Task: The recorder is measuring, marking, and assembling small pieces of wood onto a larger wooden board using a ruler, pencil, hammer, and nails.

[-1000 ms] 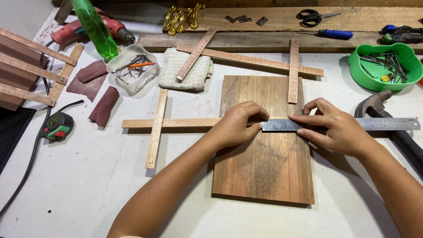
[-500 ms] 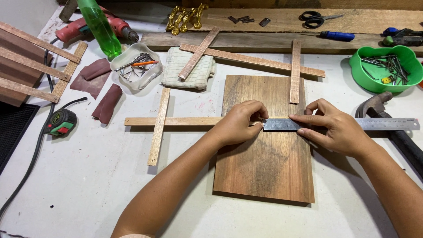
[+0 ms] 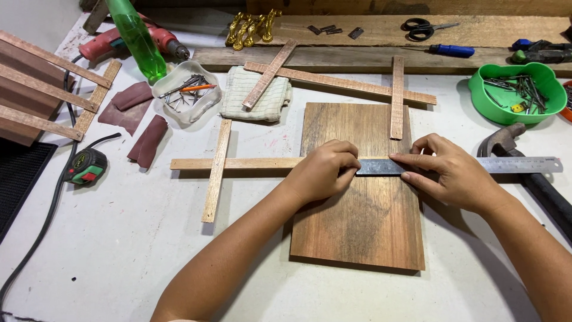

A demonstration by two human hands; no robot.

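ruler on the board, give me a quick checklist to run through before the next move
1. Ruler lies flat across the board: ok.
2. Left hand presses the strip and the ruler's end: ok.
3. Right hand fingers hold the ruler down: ok.
4. Ruler lined up along the strip: cannot tell, hands cover the joint.
5. Marking tool in hand: not ok, none visible.
6. Hammer clear of the ruler: not ok, its head sits under the ruler's far end.
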